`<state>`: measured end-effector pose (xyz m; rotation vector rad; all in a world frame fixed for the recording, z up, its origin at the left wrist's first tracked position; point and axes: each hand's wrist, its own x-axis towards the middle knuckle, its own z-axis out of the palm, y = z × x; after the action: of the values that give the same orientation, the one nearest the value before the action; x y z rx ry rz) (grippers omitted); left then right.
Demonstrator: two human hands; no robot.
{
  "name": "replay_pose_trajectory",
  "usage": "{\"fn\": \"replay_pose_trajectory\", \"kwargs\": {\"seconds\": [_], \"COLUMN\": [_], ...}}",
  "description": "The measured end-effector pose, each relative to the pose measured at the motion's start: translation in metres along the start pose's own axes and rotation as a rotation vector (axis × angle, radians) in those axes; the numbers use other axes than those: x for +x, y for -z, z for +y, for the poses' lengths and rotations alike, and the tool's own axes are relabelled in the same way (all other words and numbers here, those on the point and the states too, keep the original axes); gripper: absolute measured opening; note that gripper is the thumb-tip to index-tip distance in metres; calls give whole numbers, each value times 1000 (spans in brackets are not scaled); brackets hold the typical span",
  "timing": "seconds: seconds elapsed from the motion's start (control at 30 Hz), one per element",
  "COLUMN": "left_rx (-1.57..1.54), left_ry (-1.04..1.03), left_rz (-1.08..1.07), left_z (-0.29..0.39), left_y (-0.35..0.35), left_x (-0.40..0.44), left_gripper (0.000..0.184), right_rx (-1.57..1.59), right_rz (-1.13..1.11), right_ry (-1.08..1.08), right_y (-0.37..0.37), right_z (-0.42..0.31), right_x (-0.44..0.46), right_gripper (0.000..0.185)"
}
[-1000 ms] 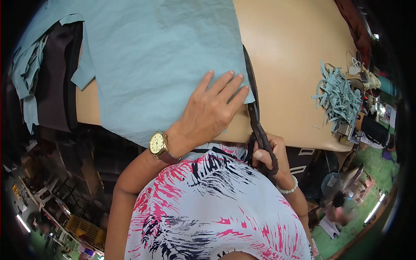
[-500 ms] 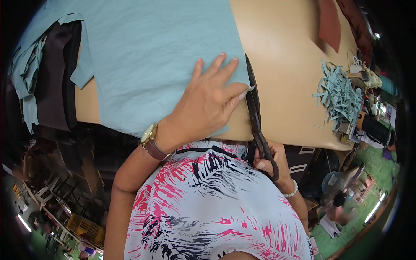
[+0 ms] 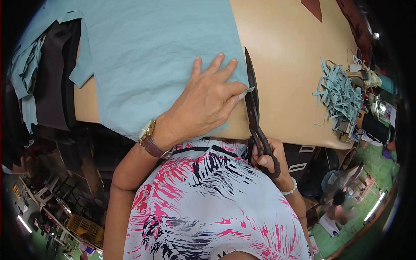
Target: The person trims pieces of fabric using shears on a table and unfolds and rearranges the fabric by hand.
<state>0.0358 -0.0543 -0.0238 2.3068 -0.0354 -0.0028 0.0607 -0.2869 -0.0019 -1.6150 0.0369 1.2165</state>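
On the near part of the smooth tan table (image 3: 290, 86) lies a large sheet of light blue cloth (image 3: 151, 65), and just beside its right edge are long scissors of black metal (image 3: 252, 99), their blades pointing away from the body. The right hand (image 3: 276, 152) is closed around the scissor handles at the table edge, with the thumb bent over them; the wrist wears a bracelet of pale beads (image 3: 290, 186). The left hand (image 3: 201, 102) comes across from the left, palm down, forearm slanting. Its thumb and index finger pinch narrowly a small pale blue bit of cloth (image 3: 249, 89) near the blades; whether this joins the sheet, I cannot tell. The other three fingers are spread on the sheet. Farther right is a loose heap of thin blue cloth strips (image 3: 340, 93).
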Motion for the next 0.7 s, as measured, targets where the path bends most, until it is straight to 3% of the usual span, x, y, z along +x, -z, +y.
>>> {"fn": "replay_pose_trajectory", "kwargs": {"seconds": [0.7], "left_rx": [22], "left_ry": [-30], "left_rz": [-2], "left_z": [0], "left_y": [-2], "left_x": [-2], "left_gripper": [21], "right_rx": [1], "right_rz": [1], "right_ry": [22], "right_y": [-4], "right_z": [-1], "right_x": [4], "right_gripper": [36]}}
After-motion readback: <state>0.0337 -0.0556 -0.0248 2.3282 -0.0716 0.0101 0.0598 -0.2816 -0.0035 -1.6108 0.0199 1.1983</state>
